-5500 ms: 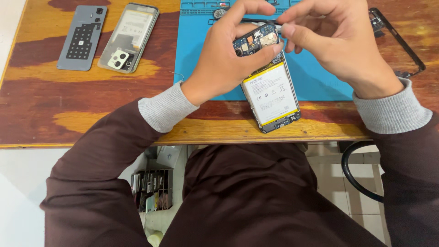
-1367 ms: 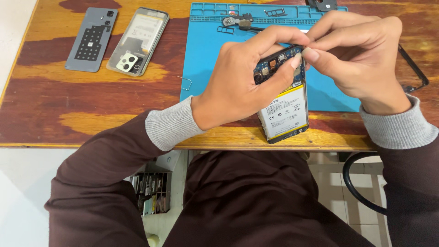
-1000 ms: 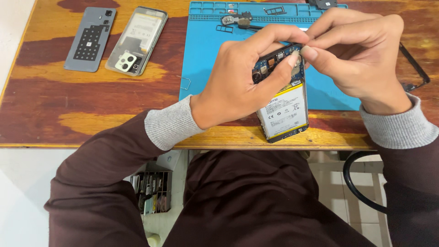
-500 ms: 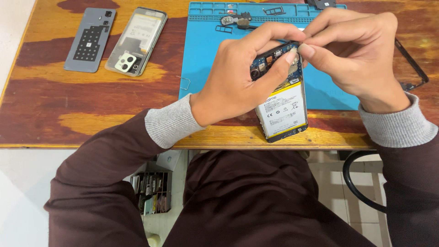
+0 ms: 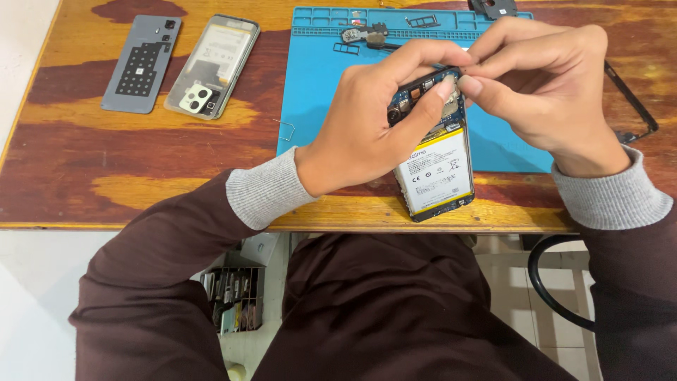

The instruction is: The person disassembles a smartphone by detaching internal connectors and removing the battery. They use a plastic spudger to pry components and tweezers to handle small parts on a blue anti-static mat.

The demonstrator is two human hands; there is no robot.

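Worn orange-brown wooden bench is carrying a blue silicone repair mat. Above its near edge, the left hand is gripping the opened smartphone with exposed battery, tilted steeper than moments ago, while the right hand is pinching at its circuit board, apparently easing a part free.

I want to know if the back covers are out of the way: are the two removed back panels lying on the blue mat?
No, the grey back panel and the clear camera-cutout panel lie on the bare wooden table, left of the blue mat.
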